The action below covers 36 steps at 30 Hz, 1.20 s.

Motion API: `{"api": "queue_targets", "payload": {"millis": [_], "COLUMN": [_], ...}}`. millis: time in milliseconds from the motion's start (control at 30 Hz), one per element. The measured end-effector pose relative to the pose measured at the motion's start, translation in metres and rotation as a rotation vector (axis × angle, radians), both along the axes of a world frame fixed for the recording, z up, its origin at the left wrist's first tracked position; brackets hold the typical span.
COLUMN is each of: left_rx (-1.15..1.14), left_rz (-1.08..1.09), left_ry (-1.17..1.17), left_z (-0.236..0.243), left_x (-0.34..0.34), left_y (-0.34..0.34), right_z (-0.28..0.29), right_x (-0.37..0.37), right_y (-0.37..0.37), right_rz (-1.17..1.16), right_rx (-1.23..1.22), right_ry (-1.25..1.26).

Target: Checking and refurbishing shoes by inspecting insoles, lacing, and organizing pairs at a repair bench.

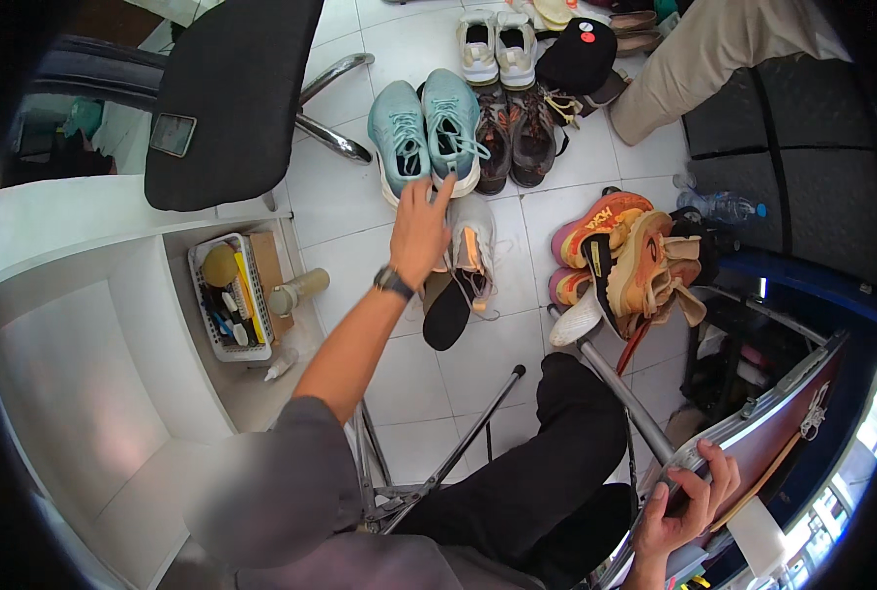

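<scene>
The right hand (pixel 689 501) clamps its fingers on the case edge (pixel 753 433) nearby while the left hand (pixel 421 231), fingers spread, reaches the far teal sneakers (pixel 427 133) on the floor, so leaning risks overbalancing.

A basket (pixel 224 342) sits left of the sneaker (pixel 470 258), behind which shoe pairs (pixel 463 133) line up.
</scene>
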<state>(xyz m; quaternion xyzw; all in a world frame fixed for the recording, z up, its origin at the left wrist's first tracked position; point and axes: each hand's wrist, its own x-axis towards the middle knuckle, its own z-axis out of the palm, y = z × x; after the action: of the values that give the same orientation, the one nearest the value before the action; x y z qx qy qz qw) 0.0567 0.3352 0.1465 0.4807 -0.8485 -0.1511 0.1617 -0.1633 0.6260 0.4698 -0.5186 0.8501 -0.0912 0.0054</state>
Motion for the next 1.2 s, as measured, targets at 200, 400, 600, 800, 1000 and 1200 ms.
{"api": "queue_targets", "payload": {"millis": [200,400,600,800,1000,1200], "left_rx": [0.402,0.528,0.583,0.509,0.210,0.099], "left_rz": [0.022,0.000,0.046,0.121,0.168,0.048], "left_ry": [-0.450,-0.328,-0.231,-0.289,-0.190,-0.096], "left_z": [-0.021,-0.039,0.006,0.044,0.055,0.100], "left_x": [-0.021,-0.010,0.024,0.033,0.029,0.030], "left_y": [-0.086,-0.113,-0.140,-0.160,-0.136,-0.046], "right_z": [0.003,0.002,0.000,0.006,0.009,0.004], "right_x": [0.002,0.000,-0.001,-0.002,-0.006,-0.001], "right_y": [-0.001,0.000,0.003,-0.003,0.000,0.003], "right_rz": [-0.013,-0.043,-0.040,-0.045,0.093,-0.028], "right_rx": [0.008,0.033,0.008,0.036,0.077,0.040], "right_ry": [-0.013,-0.011,-0.017,-0.013,-0.120,-0.040]}}
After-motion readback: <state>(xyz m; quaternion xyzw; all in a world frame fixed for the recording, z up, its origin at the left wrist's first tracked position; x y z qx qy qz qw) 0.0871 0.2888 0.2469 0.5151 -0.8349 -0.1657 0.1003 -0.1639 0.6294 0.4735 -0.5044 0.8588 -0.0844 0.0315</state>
